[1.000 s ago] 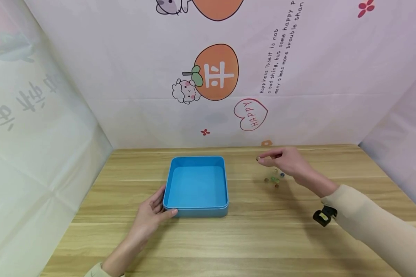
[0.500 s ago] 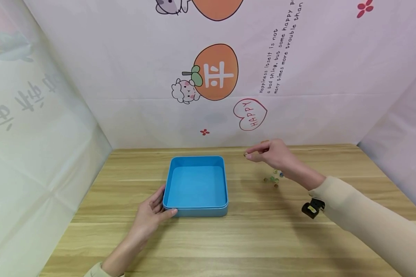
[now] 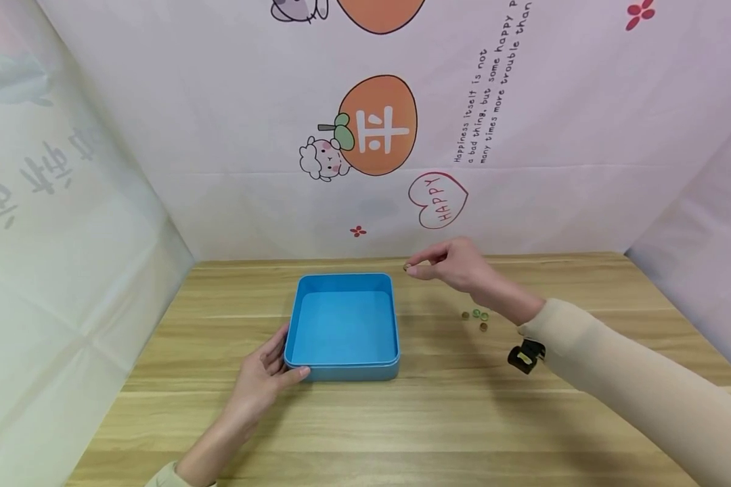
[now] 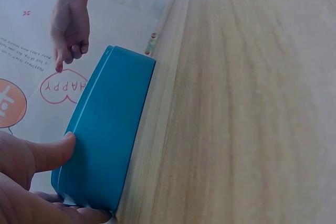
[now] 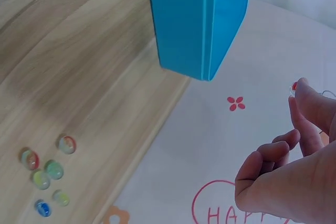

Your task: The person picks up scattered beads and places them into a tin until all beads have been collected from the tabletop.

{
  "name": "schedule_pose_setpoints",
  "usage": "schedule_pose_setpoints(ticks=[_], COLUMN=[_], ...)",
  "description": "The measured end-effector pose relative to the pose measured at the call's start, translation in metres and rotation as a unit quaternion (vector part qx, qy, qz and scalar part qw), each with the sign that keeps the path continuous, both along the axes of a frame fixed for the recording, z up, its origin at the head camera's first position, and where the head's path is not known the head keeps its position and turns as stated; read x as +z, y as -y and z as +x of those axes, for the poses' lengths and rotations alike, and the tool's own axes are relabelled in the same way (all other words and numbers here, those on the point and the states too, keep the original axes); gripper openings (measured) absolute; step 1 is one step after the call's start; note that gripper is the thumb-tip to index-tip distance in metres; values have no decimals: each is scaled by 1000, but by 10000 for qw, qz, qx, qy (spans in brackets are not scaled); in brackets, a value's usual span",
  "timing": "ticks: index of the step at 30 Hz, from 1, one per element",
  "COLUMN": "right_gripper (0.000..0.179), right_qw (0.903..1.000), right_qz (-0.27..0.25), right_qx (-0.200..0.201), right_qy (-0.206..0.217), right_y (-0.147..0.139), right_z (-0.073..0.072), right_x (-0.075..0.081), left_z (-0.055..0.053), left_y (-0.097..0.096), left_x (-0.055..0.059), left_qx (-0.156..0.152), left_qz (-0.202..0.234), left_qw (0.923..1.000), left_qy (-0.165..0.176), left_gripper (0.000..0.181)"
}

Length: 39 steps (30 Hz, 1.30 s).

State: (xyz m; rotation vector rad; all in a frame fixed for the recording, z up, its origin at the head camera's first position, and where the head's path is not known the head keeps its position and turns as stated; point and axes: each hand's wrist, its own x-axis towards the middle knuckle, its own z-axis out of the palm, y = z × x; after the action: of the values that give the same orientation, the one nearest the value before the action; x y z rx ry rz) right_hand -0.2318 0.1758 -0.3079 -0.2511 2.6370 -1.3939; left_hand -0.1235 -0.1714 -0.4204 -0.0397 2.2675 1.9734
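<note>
A square, lidless blue box (image 3: 347,328) sits on the wooden table, its inside bare. My left hand (image 3: 260,379) holds it at the near left corner. The thumb lies on the front wall in the left wrist view, with the other fingers round the left side. Up beyond the box's far right corner, my right hand (image 3: 457,264) pinches a small glass marble (image 5: 293,88) between thumb and index finger. The marble shows a red streak in the right wrist view; the remaining fingers are curled in. A loose group of several marbles, including a green marble (image 5: 54,170), lies right of the box.
Among the group are a blue marble (image 5: 43,208) and a red-streaked marble (image 5: 66,144). A printed white cloth (image 3: 250,135) stands behind the table's back edge and along both sides. A black wrist camera (image 3: 526,356) hangs below the right sleeve.
My right hand has travelled left with the marble, away from the group and closer to the box. The left hand and box have stayed in place.
</note>
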Motion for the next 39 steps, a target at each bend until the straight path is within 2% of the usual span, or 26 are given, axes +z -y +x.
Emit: schedule_pose_setpoints(ticks=[11, 27, 33, 39], right_gripper=[22, 19, 18, 18], right_qw=[9995, 9989, 9984, 9986], right_qz=[-207, -220, -402, -355], right_qx=[178, 413, 391, 398], right_qy=[157, 84, 109, 45], right_y=[26, 72, 91, 107], right_z=[-8, -17, -18, -19], right_x=[-1, -7, -16, -27], left_z=[-1, -1, 0, -1], left_y=[1, 2, 2, 2], left_x=[0, 0, 0, 0], left_qx=[-11, -9, 5, -8], left_qz=[-43, 41, 31, -28], left_qw=[10000, 10000, 10000, 10000], left_qy=[10, -6, 1, -29], left_gripper=[89, 89, 90, 90])
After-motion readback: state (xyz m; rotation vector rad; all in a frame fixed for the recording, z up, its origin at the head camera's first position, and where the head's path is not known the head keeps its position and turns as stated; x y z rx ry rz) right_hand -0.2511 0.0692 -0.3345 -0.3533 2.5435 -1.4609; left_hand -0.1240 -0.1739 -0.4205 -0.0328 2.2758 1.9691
